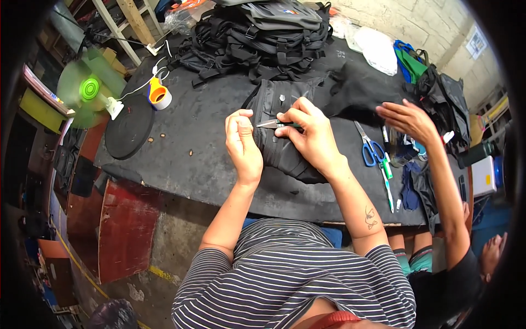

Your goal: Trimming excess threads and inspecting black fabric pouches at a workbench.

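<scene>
A black fabric bag [285,159] with straps and a small pale tag lies on the table in front of me. Over it my right hand [315,134] grips thread snips [268,124], their pointed metal blades aimed left toward my other hand. My left hand [244,147] is raised at the bag's left edge, fingers curled and thumb pressed near them. Whatever it may pinch is too small to make out. The snips' tips end just short of its fingers.
A tall pile of black backpacks [263,38] stands at the back. A co-worker's hand [408,120] reaches in from the right, near black cloth [361,90]. Blue-handled scissors [371,152] and a toothbrush [387,186] lie right; a tape roll [160,97] and fan [89,89] are left.
</scene>
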The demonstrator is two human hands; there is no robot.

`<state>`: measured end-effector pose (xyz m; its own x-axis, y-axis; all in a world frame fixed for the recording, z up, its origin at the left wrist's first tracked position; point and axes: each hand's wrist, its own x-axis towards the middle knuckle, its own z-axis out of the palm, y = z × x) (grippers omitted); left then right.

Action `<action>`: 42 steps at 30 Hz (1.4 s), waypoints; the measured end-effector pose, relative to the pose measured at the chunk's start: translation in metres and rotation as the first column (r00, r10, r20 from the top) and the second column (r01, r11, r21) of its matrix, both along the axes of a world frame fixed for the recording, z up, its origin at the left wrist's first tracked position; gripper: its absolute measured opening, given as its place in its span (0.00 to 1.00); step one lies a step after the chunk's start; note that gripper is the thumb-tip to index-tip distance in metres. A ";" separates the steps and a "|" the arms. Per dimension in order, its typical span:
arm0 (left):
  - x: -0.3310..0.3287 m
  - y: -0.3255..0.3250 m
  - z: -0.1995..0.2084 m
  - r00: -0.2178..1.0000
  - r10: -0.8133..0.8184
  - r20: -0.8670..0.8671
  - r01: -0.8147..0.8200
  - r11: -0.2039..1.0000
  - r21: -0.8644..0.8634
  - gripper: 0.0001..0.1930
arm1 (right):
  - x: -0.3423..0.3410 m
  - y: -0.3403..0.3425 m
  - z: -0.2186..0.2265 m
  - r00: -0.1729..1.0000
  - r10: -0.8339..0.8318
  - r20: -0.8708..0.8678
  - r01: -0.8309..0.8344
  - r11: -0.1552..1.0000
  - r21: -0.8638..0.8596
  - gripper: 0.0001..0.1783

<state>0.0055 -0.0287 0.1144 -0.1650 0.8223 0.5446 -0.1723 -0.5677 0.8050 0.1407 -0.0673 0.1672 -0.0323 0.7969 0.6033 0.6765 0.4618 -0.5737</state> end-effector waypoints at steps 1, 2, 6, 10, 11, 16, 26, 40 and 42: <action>0.001 0.000 -0.001 1.000 0.026 -0.005 -0.026 0.999 0.019 0.13 | 0.000 0.000 0.000 0.998 -0.005 0.059 0.004 1.000 0.015 0.11; 0.002 -0.001 0.000 1.000 0.024 -0.005 -0.024 1.000 0.019 0.13 | 0.001 0.000 -0.001 0.998 -0.007 0.059 0.007 1.000 0.015 0.11; -0.002 -0.001 0.002 0.987 -0.030 0.157 0.044 0.995 -0.091 0.14 | -0.002 0.003 -0.011 0.980 -0.130 -0.152 0.157 0.971 0.181 0.15; 0.001 -0.002 0.000 0.956 -0.072 0.283 0.120 0.981 -0.155 0.15 | 0.003 0.006 -0.050 0.623 -0.077 -0.778 0.139 0.990 0.013 0.34; 0.004 -0.002 0.000 0.937 -0.076 0.340 0.131 0.981 -0.142 0.15 | 0.004 0.008 -0.057 0.459 -0.020 -0.888 0.081 0.997 0.019 0.36; -0.008 -0.009 0.001 0.828 -0.298 0.476 0.390 0.915 -0.105 0.14 | 0.007 0.003 -0.063 -0.037 -0.072 -0.997 -0.016 0.997 -0.072 0.35; -0.123 0.018 0.005 0.669 0.633 -0.388 -0.595 0.770 0.231 0.04 | 0.038 -0.004 -0.059 0.293 -0.013 -0.956 -0.076 0.996 -0.037 0.35; -0.037 -0.027 0.035 0.804 -0.119 -0.583 0.190 0.980 0.061 0.08 | 0.019 -0.006 -0.035 0.325 0.128 -0.937 -0.238 0.970 0.050 0.35; -0.030 -0.032 0.037 0.733 0.069 -0.677 0.094 0.975 0.202 0.06 | 0.010 -0.010 -0.015 0.289 0.109 -0.951 -0.216 0.975 0.046 0.35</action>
